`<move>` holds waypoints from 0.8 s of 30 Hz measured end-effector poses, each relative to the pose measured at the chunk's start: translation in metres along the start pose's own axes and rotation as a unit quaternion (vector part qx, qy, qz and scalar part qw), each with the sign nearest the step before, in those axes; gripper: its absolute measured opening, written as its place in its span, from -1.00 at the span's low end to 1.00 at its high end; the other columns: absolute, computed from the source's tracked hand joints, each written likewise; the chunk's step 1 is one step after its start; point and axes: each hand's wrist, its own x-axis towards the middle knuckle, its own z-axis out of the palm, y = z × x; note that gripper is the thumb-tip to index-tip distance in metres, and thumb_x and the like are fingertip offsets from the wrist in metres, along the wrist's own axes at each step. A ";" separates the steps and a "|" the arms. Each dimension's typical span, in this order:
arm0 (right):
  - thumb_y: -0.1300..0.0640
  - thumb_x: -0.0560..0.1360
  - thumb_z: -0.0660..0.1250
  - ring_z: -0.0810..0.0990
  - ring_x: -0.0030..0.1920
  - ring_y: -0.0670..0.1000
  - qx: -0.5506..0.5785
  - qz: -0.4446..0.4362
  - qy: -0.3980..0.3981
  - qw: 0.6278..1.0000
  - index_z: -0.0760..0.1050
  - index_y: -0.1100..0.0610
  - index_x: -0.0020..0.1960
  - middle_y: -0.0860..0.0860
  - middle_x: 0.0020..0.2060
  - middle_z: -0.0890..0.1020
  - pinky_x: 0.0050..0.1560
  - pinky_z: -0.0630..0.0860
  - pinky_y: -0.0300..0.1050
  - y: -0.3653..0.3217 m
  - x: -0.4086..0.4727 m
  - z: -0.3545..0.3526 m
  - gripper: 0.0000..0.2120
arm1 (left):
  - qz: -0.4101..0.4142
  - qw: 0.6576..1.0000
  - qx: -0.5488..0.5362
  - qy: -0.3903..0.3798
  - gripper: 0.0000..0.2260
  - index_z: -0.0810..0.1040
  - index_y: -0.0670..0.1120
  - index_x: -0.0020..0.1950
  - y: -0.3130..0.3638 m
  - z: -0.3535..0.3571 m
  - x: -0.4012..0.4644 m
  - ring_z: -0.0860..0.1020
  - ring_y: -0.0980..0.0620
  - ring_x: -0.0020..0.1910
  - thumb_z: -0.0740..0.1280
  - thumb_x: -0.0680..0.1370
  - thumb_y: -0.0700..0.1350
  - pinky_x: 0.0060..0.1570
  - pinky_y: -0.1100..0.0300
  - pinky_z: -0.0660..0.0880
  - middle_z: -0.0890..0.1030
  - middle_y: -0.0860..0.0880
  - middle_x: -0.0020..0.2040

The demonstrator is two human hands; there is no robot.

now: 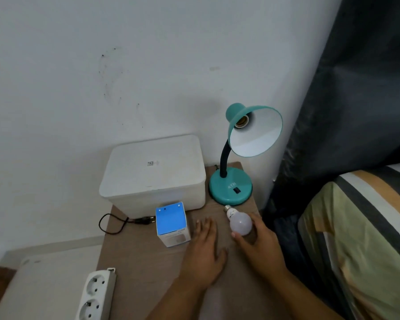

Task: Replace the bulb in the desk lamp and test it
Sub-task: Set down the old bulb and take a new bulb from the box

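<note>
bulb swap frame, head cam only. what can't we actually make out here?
- Bulb: old or new unknown; its printed markings are too small, and the right hand hides its far side.
- Bulb box: label blurred, contents not visible.
- Plug: lies loose on the table; its cable's far end is hidden behind the white storage box.
- Power strip: cut off by the bottom edge.
- Lamp: switch position too small to read.

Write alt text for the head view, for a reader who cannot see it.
A right hand holds a white bulb over a wooden table, beside a teal lamp with an empty socket. The left hand lies flat near a small blue-topped box; behind are a white bin and an unplugged plug.
</note>
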 end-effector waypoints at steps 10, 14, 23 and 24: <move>-0.38 0.37 0.35 0.49 0.29 -0.07 -0.045 -0.050 0.039 0.997 0.34 -0.11 0.40 -0.11 0.31 0.52 0.37 0.40 0.12 0.004 0.001 0.004 -0.31 | 0.020 0.995 0.085 0.038 -0.37 0.31 -0.19 0.56 -0.007 0.026 0.001 0.18 -0.11 0.60 0.12 0.60 0.17 0.57 0.00 0.10 0.29 -0.15 0.59; -0.31 0.38 0.40 0.50 0.25 -0.14 -0.059 -0.071 0.060 0.994 0.33 -0.18 0.35 -0.22 0.25 0.54 0.40 0.34 0.10 -0.003 -0.001 0.000 -0.40 | 0.018 0.996 0.078 0.032 -0.35 0.22 -0.17 0.60 -0.009 0.025 0.002 0.03 -0.07 0.62 0.08 0.60 0.18 0.59 -0.05 0.03 0.17 -0.13 0.63; -0.32 0.34 0.42 0.41 0.39 -0.06 -0.064 -0.051 0.036 0.996 0.26 -0.08 0.47 -0.11 0.39 0.46 0.45 0.30 0.10 -0.004 -0.004 -0.001 -0.20 | 0.012 0.997 0.072 0.015 -0.24 0.06 -0.13 0.65 -0.009 0.023 0.002 -0.10 -0.04 0.64 -0.11 0.55 0.28 0.54 0.11 -0.25 0.01 -0.09 0.66; -0.30 0.34 0.45 0.40 0.40 -0.05 -0.060 -0.045 0.032 0.997 0.26 -0.06 0.49 -0.08 0.41 0.45 0.44 0.32 0.10 -0.006 -0.005 -0.002 -0.18 | 0.012 0.997 0.069 0.021 -0.25 0.11 -0.15 0.64 -0.008 0.022 0.002 -0.04 -0.07 0.64 -0.08 0.56 0.28 0.54 0.08 -0.21 0.06 -0.10 0.66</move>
